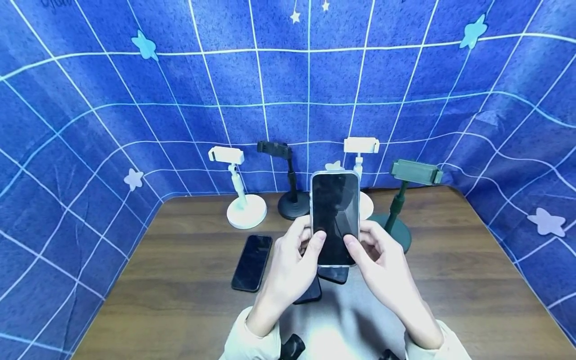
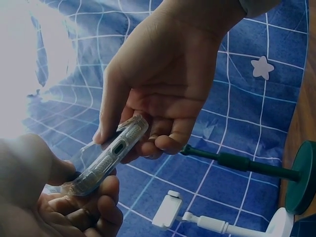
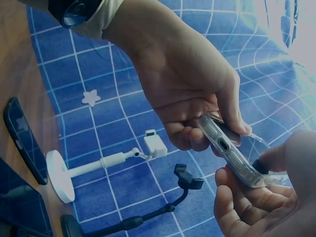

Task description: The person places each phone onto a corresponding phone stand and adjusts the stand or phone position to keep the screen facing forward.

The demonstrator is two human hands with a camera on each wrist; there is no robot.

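Observation:
A smartphone [image 1: 335, 215] in a clear case is held up over the table, its dark screen towards the head camera. My left hand [image 1: 288, 270] grips its lower left side, thumb on the screen and fingers behind. On the lower right side my right hand [image 1: 387, 270] holds it the same way. In the left wrist view, the case's bottom edge [image 2: 116, 150] shows the charging port, between the two hands. Two dark phones, one by my left wrist [image 1: 310, 292] and another [image 1: 334, 275] just under the held phone, are partly covered.
Another dark phone [image 1: 252, 262] lies left of my left hand on the wooden table [image 1: 180, 280]. Along the back stand a white phone stand [image 1: 246, 212], a black one [image 1: 294, 205], a second white one [image 1: 361, 145] partly hidden, and a green one [image 1: 416, 172]. Blue cloth [image 1: 288, 80] hangs behind.

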